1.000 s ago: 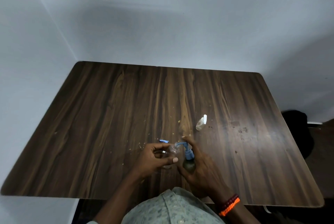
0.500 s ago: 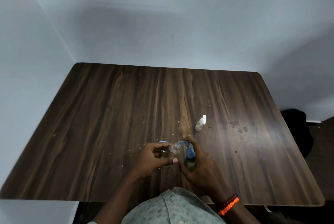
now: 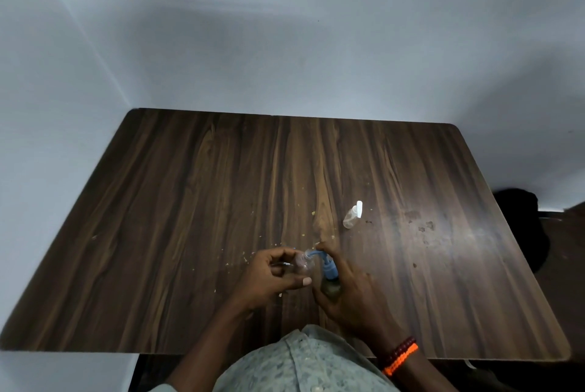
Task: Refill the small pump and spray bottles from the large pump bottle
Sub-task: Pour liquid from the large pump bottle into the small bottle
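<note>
The dark wood-grain desk (image 3: pixel 190 201) filled a corner of pale walls (image 3: pixel 285 43), crumbs scattered mid-surface. Near its front edge the left hand (image 3: pixel 272 277) curled round a small clear bottle (image 3: pixel 304 265), the right hand (image 3: pixel 345 293) gripping the large pump bottle (image 3: pixel 330 277) (blue spout at the small one's mouth). A spray bottle (image 3: pixel 352 216) lay toward the centre.

Walls: I see two plain pale blue-grey walls (image 3: pixel 316 43) meeting in a corner at the upper left – soft shadows across them.
Table: dark wood-grain table (image 3: pixel 177 201) with rounded far corners, pushed into that corner; pale crumbs and a few dark stains on it.
Light: dim, with a dull sheen on the table's right side.
Right edge: a black shape (image 3: pixel 525 227) beside the table – I can't tell what it is.
</note>
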A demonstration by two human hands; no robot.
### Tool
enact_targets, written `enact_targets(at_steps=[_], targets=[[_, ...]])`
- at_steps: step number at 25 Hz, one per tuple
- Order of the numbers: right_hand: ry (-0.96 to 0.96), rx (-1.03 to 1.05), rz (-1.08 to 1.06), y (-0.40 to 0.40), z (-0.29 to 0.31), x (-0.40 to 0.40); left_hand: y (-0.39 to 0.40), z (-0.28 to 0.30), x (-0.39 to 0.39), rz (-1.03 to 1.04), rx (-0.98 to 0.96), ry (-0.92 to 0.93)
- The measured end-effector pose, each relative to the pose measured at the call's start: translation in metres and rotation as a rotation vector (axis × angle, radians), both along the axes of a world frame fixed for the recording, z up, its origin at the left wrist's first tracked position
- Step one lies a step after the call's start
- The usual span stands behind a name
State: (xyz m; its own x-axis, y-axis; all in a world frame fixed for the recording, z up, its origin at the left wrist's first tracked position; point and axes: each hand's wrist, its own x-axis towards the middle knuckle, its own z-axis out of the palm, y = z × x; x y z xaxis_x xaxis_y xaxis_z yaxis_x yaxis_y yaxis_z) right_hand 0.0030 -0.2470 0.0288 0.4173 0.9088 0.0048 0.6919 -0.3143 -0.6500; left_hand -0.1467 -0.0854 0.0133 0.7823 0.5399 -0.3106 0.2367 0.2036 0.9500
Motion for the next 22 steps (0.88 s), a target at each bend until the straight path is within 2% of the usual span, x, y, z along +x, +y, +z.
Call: enact_targets(at_steps=[6,12,17,22], targets=[[0.034,0.014,-0.036,-0.0004,0.0018,0.0015,-0.0039,-0.0019,-0.0015,-0.036,0.064,0.043],[-0.028,-0.022,0.022,-0.0014,0.0004,0.0,0.0011,-0.0034,-0.0025,0.028,0.022,0.031],[-0.006,-0.032,-0.016,0.0013,0.0009,0.0005,-0.0023,-0.0021,-0.0038,-0.038,0.09,0.078],[-0.026,-0.016,0.014,-0.0016,0.0028,-0.0005,0.0005,-0.0003,-0.0026,0.001,0.062,0.035]])
